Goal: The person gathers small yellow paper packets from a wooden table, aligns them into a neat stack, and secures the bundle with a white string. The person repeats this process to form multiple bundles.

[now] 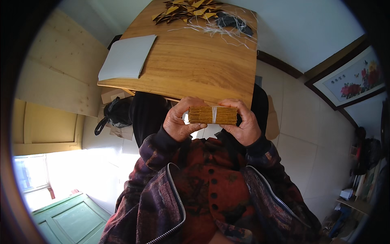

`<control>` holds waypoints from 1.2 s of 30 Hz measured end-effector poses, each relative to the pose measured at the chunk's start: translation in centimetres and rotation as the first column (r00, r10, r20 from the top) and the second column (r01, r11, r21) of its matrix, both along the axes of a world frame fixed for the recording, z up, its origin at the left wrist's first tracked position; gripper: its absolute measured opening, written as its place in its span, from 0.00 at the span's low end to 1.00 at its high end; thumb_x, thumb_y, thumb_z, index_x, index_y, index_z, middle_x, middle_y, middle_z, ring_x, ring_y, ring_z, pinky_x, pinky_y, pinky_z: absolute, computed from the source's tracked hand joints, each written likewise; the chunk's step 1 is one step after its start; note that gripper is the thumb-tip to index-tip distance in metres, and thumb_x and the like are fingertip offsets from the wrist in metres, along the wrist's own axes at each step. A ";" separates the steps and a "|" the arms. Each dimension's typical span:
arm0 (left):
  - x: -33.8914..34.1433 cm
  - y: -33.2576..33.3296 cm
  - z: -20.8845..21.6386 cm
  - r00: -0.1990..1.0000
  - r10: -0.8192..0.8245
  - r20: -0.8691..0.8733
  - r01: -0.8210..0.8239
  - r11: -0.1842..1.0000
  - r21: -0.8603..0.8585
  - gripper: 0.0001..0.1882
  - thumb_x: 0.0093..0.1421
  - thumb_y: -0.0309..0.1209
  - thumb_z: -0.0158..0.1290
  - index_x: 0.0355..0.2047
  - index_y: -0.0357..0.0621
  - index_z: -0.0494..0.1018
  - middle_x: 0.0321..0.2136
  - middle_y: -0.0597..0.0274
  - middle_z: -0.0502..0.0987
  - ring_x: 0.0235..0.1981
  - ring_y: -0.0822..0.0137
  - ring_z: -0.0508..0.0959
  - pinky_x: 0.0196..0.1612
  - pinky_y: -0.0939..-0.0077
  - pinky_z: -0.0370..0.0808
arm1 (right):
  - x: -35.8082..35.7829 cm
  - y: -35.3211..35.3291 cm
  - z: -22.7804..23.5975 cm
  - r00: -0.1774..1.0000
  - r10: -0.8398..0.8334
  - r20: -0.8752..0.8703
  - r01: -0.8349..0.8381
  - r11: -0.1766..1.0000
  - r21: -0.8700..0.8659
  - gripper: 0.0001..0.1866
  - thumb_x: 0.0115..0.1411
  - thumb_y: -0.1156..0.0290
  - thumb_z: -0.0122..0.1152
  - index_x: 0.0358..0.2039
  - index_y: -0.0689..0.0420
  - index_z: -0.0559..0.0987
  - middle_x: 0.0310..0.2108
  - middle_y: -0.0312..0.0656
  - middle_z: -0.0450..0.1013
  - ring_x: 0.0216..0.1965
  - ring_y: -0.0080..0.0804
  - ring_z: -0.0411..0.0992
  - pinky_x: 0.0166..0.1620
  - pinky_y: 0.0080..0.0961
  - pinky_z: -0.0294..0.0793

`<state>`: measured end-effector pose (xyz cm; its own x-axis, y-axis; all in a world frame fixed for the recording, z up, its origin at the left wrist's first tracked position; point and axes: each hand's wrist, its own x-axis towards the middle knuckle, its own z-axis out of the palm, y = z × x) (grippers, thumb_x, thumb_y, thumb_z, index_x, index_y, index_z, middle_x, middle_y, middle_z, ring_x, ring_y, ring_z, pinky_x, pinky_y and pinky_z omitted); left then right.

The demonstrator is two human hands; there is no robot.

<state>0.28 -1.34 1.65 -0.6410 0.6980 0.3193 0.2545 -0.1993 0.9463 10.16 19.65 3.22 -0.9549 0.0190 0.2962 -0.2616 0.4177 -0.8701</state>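
Observation:
Between my two hands is a thick bundle of golden-brown paper (201, 115), its layered edges facing up. A whitish band (214, 115) wraps around it a little right of its middle. My left hand (181, 120) grips the bundle's left end, fingers along the far side and thumb on the near side. At the other end my right hand (243, 122) holds it the same way. The bundle is above my lap, just off the near edge of the wooden table (195, 65).
A stack of white sheets (126, 57) lies at the table's left. Folded golden paper pieces (187, 10) are heaped at the far edge, beside white strings (217, 29) and a dark grey cloth-like thing (234, 22). A black plastic bag (118, 113) sits on the floor at left.

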 end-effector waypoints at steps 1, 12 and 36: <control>0.0 0.1 0.1 1.000 -0.005 -0.013 0.006 1.000 0.015 0.25 0.48 0.33 0.67 0.44 0.36 0.73 0.45 0.56 0.73 0.49 0.63 0.71 0.53 0.70 0.66 | 0.0 0.1 -0.1 1.000 -0.003 -0.027 0.002 1.000 -0.011 0.25 0.48 0.74 0.70 0.47 0.59 0.71 0.48 0.43 0.73 0.50 0.33 0.71 0.53 0.27 0.68; -0.3 0.3 0.7 0.965 0.054 -0.255 -0.064 0.997 -0.033 0.26 0.46 0.37 0.67 0.44 0.39 0.73 0.44 0.54 0.74 0.50 0.57 0.72 0.61 0.58 0.61 | 0.2 0.0 0.6 0.979 -0.052 -0.195 0.072 0.993 0.095 0.24 0.40 0.82 0.68 0.40 0.58 0.74 0.44 0.42 0.74 0.48 0.41 0.71 0.50 0.31 0.70; -1.3 0.6 -4.2 0.611 -0.031 0.791 0.023 1.000 0.022 0.40 0.67 0.59 0.32 0.62 0.34 0.56 0.49 0.48 0.74 0.44 0.62 0.77 0.50 0.70 0.72 | -1.6 2.8 -6.2 0.887 0.186 0.423 0.090 0.828 -0.554 0.21 0.68 0.56 0.49 0.49 0.61 0.69 0.32 0.36 0.72 0.29 0.24 0.72 0.33 0.20 0.72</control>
<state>-1.01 -0.78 -2.58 -0.6286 0.7190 -0.2966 -0.5977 -0.2026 0.7757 8.51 22.45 -2.97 -0.9793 -0.0056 -0.2025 0.2007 -0.1636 -0.9659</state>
